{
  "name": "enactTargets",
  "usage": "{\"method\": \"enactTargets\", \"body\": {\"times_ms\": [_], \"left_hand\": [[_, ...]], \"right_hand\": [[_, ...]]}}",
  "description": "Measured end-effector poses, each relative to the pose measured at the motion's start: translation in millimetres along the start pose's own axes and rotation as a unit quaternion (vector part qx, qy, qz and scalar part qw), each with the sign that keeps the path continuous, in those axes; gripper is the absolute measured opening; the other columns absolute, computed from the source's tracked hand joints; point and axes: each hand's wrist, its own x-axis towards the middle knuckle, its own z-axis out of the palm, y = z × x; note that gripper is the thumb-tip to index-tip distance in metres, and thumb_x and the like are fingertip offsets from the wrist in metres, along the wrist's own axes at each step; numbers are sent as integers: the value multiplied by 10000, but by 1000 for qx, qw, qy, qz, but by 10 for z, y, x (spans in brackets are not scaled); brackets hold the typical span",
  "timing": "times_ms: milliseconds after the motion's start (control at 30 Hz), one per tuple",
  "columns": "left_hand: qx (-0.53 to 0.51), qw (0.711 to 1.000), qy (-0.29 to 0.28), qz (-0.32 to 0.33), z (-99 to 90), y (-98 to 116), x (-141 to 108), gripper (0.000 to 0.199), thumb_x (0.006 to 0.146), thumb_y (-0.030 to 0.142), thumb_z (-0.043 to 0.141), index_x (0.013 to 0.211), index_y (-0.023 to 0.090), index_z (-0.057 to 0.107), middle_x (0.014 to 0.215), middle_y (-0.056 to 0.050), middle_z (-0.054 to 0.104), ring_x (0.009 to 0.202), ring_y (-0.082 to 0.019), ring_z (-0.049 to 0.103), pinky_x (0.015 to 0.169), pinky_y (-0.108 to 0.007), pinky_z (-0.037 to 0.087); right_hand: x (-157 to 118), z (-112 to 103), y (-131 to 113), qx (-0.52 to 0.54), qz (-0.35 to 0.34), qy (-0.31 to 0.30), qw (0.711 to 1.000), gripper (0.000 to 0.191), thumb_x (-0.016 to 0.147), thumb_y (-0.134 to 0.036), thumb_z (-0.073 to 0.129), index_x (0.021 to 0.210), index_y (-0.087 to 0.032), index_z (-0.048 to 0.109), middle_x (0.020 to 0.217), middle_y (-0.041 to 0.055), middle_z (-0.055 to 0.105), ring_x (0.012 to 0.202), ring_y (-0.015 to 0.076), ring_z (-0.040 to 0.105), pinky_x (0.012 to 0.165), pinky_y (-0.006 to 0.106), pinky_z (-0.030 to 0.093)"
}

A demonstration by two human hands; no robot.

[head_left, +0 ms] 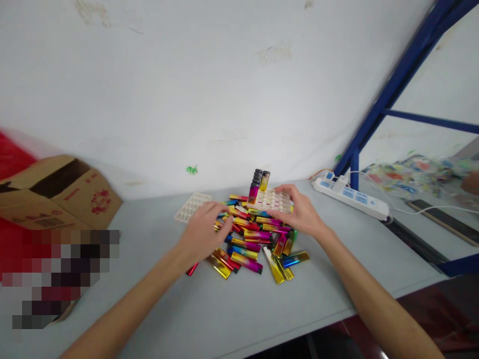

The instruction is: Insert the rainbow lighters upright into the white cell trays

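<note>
Bench [157, 299]: grey, against a white wall [224, 89], below both hands. Carton [56, 199]: brown, open-topped, well left of the left hand [204, 229]. Lighters [245, 239]: loose metallic pile in red, gold, blue and purple, between and below the hands. Power strip [352, 196]: white, right of the right hand [297, 209]. Phone [443, 219]: farther right. Tray A [275, 200]: pale, gripped at its right edge between right thumb and fingers; several upright lighters at its left end. Tray B [192, 207]: just beyond the left hand. Left hand: partly open, fingers curved over the pile; grasp unclear.
</note>
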Motion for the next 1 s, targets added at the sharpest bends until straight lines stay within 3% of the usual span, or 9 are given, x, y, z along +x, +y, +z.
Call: {"method": "enactTargets", "body": {"times_ms": [100,200,300,567,833,1000], "left_hand": [[37,990,-97,95,334,142,-165,519,1011,511,517,1493,318,542,1595,-109,493,1473,-384,427,1197,-654,327],[53,978,-169,112,454,158,-188,576,1011,598,487,1564,446,428,1698,-49,345,1548,-446,282,1177,-786,220],[52,976,-183,102,428,69,-169,567,1006,616,485,1524,385,508,1691,-63,358,1557,-428,268,1197,-754,234],[44,985,-135,101,166,-262,-348,365,1022,469,526,1281,246,654,1449,-110,574,1420,-321,431,1206,-546,372],[41,989,-115,87,13,-530,-465,296,1004,455,558,1194,247,647,1347,-106,582,1305,-304,509,1131,-496,437],[63,989,-106,82,-39,-552,-446,288,1002,472,544,1082,231,679,1276,-121,592,1246,-313,536,1098,-527,456]], "right_hand": [[5,-29,64,-7,-2,16,1000,568,815,-544,792,1205,-235,518,1186,96,705,1014,312,686,847,418,531],[4,-46,80,-15,-5,16,1000,565,827,-560,778,1199,-232,508,1219,106,691,1045,320,681,855,420,528],[2,-69,86,-23,-5,15,1000,570,829,-561,781,1202,-234,500,1234,105,688,1081,328,676,885,430,523],[30,-144,166,-32,-11,50,998,557,831,-527,792,1198,-249,479,1251,100,672,1143,339,657,963,461,500],[12,-101,101,-15,-7,34,999,539,832,-516,787,1186,-249,481,1237,100,681,1110,329,665,932,449,514],[-15,-15,8,-10,-23,12,1000,520,844,-495,784,1183,-252,473,1266,99,671,1108,308,664,930,422,512]]}}
